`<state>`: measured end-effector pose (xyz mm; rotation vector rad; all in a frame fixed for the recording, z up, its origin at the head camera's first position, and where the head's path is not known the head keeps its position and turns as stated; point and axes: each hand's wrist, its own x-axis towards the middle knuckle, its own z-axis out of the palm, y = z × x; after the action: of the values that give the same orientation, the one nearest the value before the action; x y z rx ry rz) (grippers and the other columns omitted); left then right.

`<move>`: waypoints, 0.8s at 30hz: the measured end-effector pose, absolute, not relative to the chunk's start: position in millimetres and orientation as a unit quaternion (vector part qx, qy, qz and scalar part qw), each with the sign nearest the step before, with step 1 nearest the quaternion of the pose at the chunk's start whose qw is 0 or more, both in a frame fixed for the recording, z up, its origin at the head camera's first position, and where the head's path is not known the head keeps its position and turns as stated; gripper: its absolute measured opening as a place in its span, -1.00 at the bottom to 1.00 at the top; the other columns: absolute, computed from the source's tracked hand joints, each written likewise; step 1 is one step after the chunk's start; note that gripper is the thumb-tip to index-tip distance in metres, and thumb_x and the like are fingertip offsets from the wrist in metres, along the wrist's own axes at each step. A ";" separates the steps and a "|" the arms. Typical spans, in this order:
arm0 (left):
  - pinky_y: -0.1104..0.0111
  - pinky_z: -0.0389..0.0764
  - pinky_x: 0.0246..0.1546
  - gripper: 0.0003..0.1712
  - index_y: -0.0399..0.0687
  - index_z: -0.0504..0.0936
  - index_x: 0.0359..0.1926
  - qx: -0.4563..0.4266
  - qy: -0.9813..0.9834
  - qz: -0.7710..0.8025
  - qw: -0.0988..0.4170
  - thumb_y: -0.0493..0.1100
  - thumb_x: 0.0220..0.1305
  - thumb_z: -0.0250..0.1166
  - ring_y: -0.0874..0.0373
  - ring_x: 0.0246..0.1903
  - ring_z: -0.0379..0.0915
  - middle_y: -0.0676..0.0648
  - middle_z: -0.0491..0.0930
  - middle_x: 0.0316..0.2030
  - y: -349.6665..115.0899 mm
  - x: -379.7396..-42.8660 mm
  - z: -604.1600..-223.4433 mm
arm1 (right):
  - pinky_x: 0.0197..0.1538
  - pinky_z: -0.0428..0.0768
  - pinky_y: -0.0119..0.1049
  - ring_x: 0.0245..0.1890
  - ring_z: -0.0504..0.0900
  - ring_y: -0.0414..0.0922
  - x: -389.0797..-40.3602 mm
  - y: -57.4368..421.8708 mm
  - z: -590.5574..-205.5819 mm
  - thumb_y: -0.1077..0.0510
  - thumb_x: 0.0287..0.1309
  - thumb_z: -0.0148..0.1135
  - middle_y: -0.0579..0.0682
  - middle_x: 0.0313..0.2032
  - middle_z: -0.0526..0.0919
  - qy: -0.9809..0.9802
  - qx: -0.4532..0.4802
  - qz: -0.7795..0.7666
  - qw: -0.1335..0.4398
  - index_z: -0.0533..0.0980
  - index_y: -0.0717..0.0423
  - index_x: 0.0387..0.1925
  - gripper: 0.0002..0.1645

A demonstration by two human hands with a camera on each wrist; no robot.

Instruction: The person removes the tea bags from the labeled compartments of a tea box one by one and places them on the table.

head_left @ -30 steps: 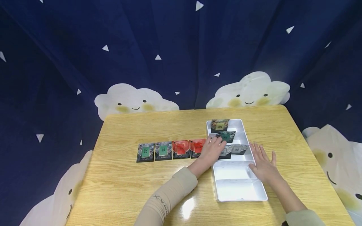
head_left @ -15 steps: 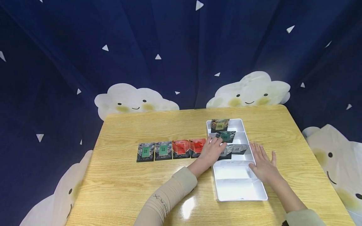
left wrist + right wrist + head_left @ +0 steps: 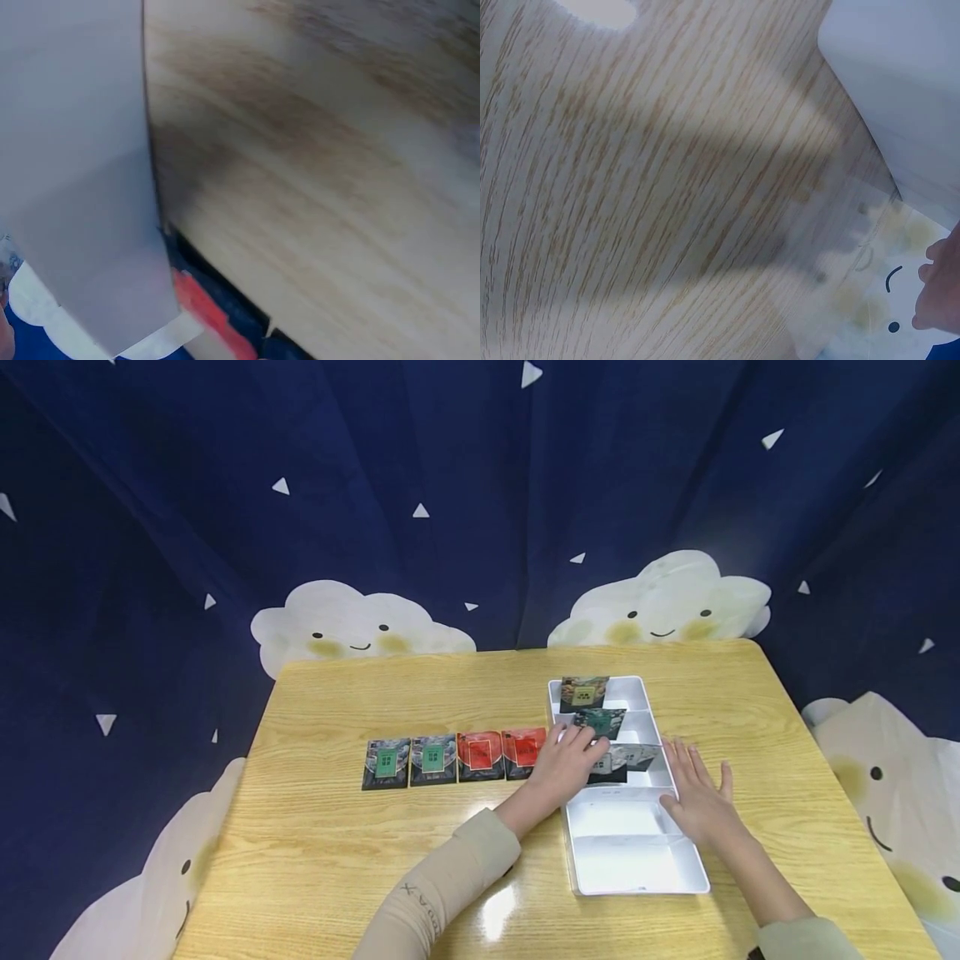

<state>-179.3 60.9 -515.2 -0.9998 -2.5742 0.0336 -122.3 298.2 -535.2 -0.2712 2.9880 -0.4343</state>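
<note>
My left hand (image 3: 567, 763), at the left side of the white tray (image 3: 637, 864), has shifted slightly right. The near grey-and-black sachet (image 3: 611, 772) beneath its fingers moves with it within the middle compartment, now overlapping more of the grey sachet (image 3: 642, 755) behind. Pinching or pressing: I cannot tell. My right hand (image 3: 699, 789) rests, fingers extended, along the tray's right wall.

Tray (image 3: 633, 864) smooth plastic; packets (image 3: 480, 755) glossy, film-like; table (image 3: 315, 860) glossy grained wood; curtain (image 3: 375, 443) matt cloth.
</note>
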 end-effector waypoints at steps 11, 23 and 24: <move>0.28 0.28 0.01 -0.67 0.18 0.50 -0.12 -0.327 -0.904 -0.054 0.269 -0.24 0.06 0.10 0.19 -0.20 0.30 0.09 0.37 -0.23 45.7 -180.1 -486.0 | 0.16 -0.61 0.23 0.35 -0.21 0.25 -121.7 297.5 -534.5 0.07 0.17 -0.07 0.27 0.38 -0.20 0.984 -0.087 -0.145 0.057 -0.38 0.02 0.40 -0.05; 0.24 0.29 -0.05 -0.70 0.02 0.51 -0.22 -0.272 -0.913 -0.122 0.277 -0.29 0.00 -0.01 0.11 -0.31 0.27 0.02 0.36 -0.34 1.4 -172.6 -490.9 | 0.16 -0.62 0.23 0.35 -0.21 0.25 -121.4 296.7 -534.3 0.07 0.17 -0.06 0.27 0.37 -0.19 0.983 -0.090 -0.148 0.053 -0.36 0.04 0.40 -0.06; 0.24 0.29 -0.06 -0.69 0.02 0.50 -0.22 -0.269 -0.914 -0.127 0.276 -0.29 -0.02 -0.02 0.10 -0.31 0.27 0.02 0.35 -0.35 -2.0 -171.9 -493.5 | 0.16 -0.62 0.23 0.35 -0.20 0.25 -121.4 296.6 -534.1 0.07 0.16 -0.06 0.27 0.37 -0.19 0.984 -0.089 -0.148 0.053 -0.36 0.05 0.40 -0.05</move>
<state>-171.9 -2.0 -493.5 -0.7214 -2.4554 -0.3419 -121.4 296.6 -534.1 -0.2711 2.9906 -0.4495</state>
